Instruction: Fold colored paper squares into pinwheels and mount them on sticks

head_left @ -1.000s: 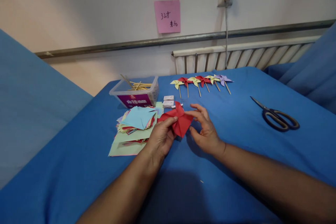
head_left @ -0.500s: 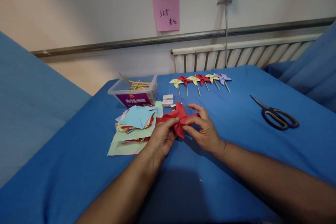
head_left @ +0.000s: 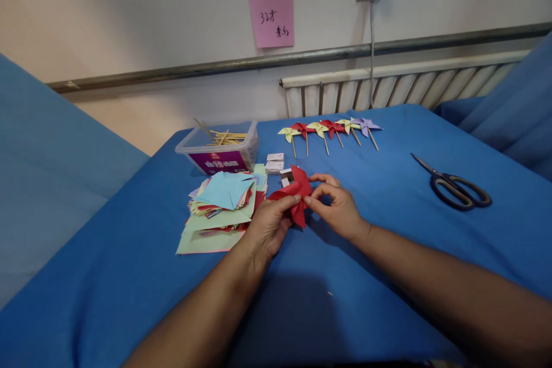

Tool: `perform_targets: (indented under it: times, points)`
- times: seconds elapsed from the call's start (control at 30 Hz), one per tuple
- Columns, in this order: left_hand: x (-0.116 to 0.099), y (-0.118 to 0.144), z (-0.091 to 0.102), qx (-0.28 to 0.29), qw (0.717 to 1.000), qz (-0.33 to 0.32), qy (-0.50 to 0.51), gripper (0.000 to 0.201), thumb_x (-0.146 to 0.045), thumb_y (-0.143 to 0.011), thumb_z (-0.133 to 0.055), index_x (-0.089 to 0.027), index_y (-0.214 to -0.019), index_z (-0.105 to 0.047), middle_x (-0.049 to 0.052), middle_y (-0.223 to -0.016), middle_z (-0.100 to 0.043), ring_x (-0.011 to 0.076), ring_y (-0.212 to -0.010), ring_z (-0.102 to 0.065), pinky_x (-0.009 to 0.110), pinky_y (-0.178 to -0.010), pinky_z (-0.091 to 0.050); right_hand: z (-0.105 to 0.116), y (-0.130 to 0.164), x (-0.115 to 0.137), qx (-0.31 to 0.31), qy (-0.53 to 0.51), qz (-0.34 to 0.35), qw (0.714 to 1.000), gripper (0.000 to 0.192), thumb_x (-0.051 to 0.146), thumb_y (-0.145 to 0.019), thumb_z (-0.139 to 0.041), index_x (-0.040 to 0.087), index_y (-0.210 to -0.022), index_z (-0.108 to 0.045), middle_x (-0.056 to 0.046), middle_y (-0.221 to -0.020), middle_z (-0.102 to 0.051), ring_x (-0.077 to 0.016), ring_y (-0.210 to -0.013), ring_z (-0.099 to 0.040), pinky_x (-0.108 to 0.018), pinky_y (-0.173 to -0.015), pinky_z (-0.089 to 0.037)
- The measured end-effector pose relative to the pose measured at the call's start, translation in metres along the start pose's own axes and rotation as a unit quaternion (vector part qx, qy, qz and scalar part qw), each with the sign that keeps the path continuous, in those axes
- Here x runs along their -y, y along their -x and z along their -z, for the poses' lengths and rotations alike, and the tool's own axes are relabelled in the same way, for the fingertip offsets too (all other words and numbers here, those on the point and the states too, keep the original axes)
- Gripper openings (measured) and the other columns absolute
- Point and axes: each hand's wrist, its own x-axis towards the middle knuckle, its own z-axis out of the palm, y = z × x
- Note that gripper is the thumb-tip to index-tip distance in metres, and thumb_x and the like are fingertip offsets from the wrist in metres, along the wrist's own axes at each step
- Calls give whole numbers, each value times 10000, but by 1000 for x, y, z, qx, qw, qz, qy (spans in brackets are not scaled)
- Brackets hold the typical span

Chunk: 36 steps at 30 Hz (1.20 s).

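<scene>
A red paper pinwheel (head_left: 297, 184) is held up between my two hands above the blue cloth. My left hand (head_left: 273, 221) grips it from the left, the thumb pressed near its centre. From the right, my right hand (head_left: 334, 201) pinches the paper close to the middle with thumb and index finger. Whether a pin or stick is at the centre is hidden by my fingers. Just behind the pinwheel lie small white boxes (head_left: 275, 163), and an open one (head_left: 285, 177) is partly covered by it.
Left of my hands is a stack of coloured paper (head_left: 226, 190). Behind it stands a clear plastic tub (head_left: 215, 155) with wooden sticks (head_left: 228, 138). Several finished pinwheels (head_left: 332, 129) lie in a row at the back. Black-handled scissors (head_left: 459, 190) rest on the right.
My right hand has drawn in toward the pinwheel's centre, bringing the right-hand blade inward. The left hand keeps its hold, and the view has shifted slightly.
</scene>
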Motion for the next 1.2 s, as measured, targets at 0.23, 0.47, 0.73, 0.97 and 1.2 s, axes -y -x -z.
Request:
perform_targets:
  times: [0.23, 0.47, 0.73, 0.97, 1.2]
  points:
    - [0, 1, -2, 0, 1000, 10, -2, 182, -118, -581, -802, -118, -750, -731, 43, -707, -715, 144, -653, -642, 255, -632, -512, 0, 0, 2, 10, 6, 7, 1000, 173, 282, -792, -674, 221, -646, -603, -75, -1085, -624, -241, -1121, -565, -431, -958, -423]
    - [0, 0, -1, 1, 1000, 11, -5, 200, -111, -580, -800, -121, -766, -727, 40, -717, -713, 140, -658, -643, 251, -639, -514, 0, -1, 2, 16, 7, 1, 1000, 183, 290, -799, -669, 218, -643, -605, -72, -1055, -626, -237, -1115, -567, -427, -955, -419]
    - [1, -2, 1, -1, 1000, 12, -8, 205, -118, -577, -804, -120, -766, -724, 45, -719, -709, 145, -663, -643, 252, -630, -511, -1, 0, 2, 24, -7, -9, 1000, 189, 292, -802, -666, 211, -643, -604, -71, -1032, -627, -232, -1097, -573, -413, -938, -416]
    - [1, -2, 2, -2, 1000, 18, -10, 179, -120, -584, -804, -116, -745, -727, 52, -727, -714, 148, -662, -646, 262, -642, -519, -1, 0, 2, 29, -12, -23, 999, 208, 310, -812, -652, 210, -639, -594, -73, -1018, -629, -234, -1074, -583, -418, -921, -418]
    - [0, -1, 1, -7, 1000, 18, -19, 168, -120, -582, -804, -122, -734, -732, 54, -713, -714, 153, -640, -643, 266, -619, -511, -1, 0, 2, 34, -16, -32, 999, 222, 314, -815, -640, 214, -626, -583, -61, -957, -632, -235, -1073, -583, -415, -918, -418]
